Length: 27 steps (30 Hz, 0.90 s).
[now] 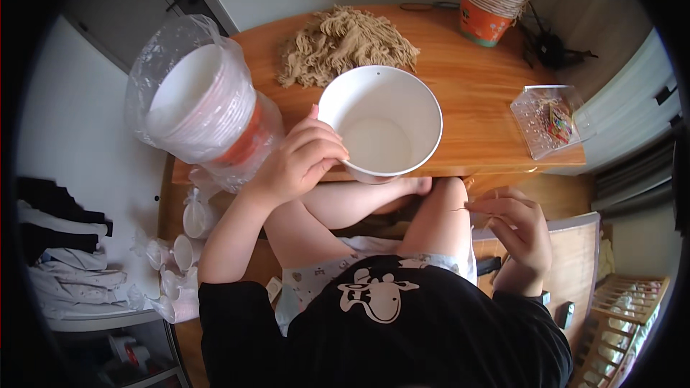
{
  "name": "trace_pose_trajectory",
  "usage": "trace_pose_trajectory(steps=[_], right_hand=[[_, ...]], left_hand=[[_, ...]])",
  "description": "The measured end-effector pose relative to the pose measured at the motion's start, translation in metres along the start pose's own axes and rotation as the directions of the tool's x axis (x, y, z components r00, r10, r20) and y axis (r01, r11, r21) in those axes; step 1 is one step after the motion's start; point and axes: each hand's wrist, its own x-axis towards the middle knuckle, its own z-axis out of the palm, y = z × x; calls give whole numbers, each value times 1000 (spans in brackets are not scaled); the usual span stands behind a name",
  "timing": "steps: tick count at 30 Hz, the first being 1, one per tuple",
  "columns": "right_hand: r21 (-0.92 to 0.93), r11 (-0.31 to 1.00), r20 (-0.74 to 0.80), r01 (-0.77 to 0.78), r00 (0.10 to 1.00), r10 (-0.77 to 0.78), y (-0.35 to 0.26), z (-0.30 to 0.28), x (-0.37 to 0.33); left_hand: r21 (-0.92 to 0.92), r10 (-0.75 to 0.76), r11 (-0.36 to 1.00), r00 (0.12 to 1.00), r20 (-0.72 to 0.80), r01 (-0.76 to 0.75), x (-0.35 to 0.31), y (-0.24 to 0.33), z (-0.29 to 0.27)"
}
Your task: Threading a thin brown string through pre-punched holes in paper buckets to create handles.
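The left hand gripped the left rim of the white bowl at the table edge. The right hand pinched a thin cord low, right of the bowl. The cord pile lay beyond the bowl.

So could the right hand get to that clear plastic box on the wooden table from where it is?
Probably yes: the right hand is below the table edge, and nothing stands between it and the clear plastic box.

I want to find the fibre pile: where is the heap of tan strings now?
In the head view the heap of tan strings lies on the wooden table, at its far edge and left of centre, just behind the white bowl that the left hand grips.
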Motion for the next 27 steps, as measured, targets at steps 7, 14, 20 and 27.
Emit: trace_pose_trajectory(steps=[7, 14, 20, 27], right_hand=[[-92, 994, 96, 59, 994, -50, -8, 19, 10], [-169, 983, -194, 65, 976, -98, -2, 62, 27], [-243, 952, -132, 184, 967, -220, 7, 102, 39], [-105, 967, 46, 231, 973, -227, 31, 137, 32]], left_hand=[[74, 35, 997, 999, 4, -35, -5, -17, 2], [248, 209, 957, 947, -243, -147, -28, 51, 34], [-549, -445, 748, 896, 4, 374, -29, 82, 88], [-775, -595, 514, 804, -15, 367, -33, 69, 98]])
